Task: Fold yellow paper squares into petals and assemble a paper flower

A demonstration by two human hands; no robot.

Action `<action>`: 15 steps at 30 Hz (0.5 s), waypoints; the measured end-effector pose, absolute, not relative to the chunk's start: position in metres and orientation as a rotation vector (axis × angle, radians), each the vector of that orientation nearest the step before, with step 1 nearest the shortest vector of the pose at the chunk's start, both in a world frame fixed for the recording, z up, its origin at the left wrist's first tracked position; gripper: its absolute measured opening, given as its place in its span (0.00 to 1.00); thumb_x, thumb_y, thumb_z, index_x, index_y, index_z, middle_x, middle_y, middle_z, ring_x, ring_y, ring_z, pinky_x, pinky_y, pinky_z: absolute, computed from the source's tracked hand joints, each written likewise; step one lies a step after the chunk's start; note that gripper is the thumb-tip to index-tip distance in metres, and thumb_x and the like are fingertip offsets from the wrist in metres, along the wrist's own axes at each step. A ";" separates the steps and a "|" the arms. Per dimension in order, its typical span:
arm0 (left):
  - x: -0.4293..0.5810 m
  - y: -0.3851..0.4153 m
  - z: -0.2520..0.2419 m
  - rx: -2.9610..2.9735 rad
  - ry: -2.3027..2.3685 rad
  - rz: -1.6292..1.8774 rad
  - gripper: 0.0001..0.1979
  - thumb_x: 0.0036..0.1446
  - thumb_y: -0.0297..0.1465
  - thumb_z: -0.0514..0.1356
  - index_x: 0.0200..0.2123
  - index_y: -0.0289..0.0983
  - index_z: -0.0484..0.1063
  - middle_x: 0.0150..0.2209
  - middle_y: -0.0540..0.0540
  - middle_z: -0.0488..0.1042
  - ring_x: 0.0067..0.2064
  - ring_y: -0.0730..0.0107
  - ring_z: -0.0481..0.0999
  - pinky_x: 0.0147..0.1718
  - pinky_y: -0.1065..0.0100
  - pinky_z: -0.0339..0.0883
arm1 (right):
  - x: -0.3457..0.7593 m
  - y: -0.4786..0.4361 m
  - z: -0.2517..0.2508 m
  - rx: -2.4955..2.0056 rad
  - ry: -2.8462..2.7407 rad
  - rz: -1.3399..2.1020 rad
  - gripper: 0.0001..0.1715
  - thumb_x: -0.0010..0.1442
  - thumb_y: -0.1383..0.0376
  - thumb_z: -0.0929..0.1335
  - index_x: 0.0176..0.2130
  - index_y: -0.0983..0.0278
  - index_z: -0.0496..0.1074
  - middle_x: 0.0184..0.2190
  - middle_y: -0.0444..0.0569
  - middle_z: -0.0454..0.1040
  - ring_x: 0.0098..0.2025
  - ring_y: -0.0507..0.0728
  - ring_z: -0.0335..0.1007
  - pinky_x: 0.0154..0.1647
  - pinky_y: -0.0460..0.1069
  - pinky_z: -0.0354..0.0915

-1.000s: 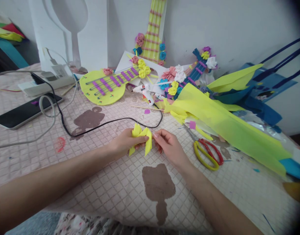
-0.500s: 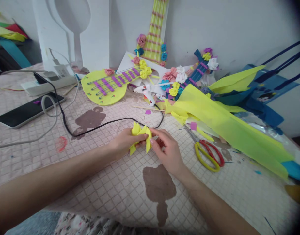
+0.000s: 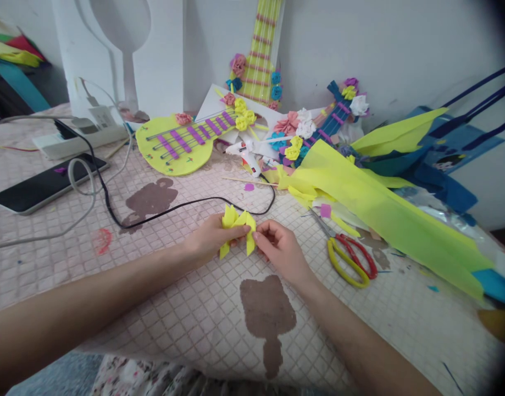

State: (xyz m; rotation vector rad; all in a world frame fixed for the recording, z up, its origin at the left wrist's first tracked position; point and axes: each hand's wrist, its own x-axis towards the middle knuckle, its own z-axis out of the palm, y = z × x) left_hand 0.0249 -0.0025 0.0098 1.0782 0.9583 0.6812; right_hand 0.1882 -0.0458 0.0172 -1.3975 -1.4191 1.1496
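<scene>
My left hand [image 3: 209, 241] pinches a small folded piece of yellow foam [image 3: 238, 231] just above the pink checked table cover [image 3: 186, 308]. Its strips stick up and hang down between my fingers. My right hand [image 3: 279, 250] is closed on the right edge of the same yellow piece, thumb and fingers pressed together. Both hands meet near the middle of the table.
Yellow and red scissors [image 3: 351, 258] lie right of my right hand. Behind are a white glue gun [image 3: 246, 154] with its black cord [image 3: 173, 209], yellow foam guitars [image 3: 182, 144] with paper flowers, long yellow foam sheets [image 3: 379, 203], a phone [image 3: 42, 184] and a power strip [image 3: 77, 140].
My right hand has moved left and closed on the yellow piece's right edge. The left hand has kept its hold almost in place.
</scene>
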 end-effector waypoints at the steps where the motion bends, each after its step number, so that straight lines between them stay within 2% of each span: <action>1: 0.025 -0.003 0.010 1.071 0.960 0.676 0.13 0.47 0.36 0.66 0.26 0.32 0.70 0.21 0.52 0.67 0.22 0.79 0.63 0.22 0.74 0.54 | 0.188 -0.046 0.017 -1.393 -1.409 1.173 0.12 0.56 0.57 0.67 0.28 0.62 0.65 0.21 0.40 0.63 0.21 0.48 0.56 0.19 0.45 0.56; 5: 0.027 -0.003 0.014 0.966 0.908 0.681 0.11 0.49 0.34 0.66 0.28 0.32 0.71 0.23 0.51 0.68 0.23 0.80 0.64 0.22 0.76 0.55 | 0.190 -0.045 0.017 -1.373 -1.328 1.264 0.14 0.56 0.56 0.68 0.28 0.63 0.65 0.19 0.39 0.62 0.20 0.48 0.56 0.20 0.45 0.55; 10: 0.026 -0.001 0.015 0.734 0.770 0.702 0.11 0.59 0.35 0.59 0.37 0.32 0.73 0.33 0.45 0.74 0.31 0.77 0.71 0.27 0.77 0.63 | 0.195 -0.042 0.013 -1.250 -1.170 1.287 0.13 0.56 0.57 0.69 0.29 0.63 0.66 0.21 0.40 0.64 0.22 0.48 0.57 0.22 0.44 0.55; 15: 0.027 -0.002 0.017 0.626 0.768 0.665 0.08 0.61 0.27 0.55 0.36 0.31 0.73 0.36 0.41 0.77 0.34 0.73 0.75 0.34 0.74 0.68 | 0.193 -0.043 0.013 -1.187 -1.069 1.393 0.12 0.54 0.57 0.70 0.30 0.63 0.67 0.24 0.41 0.66 0.25 0.48 0.58 0.24 0.44 0.56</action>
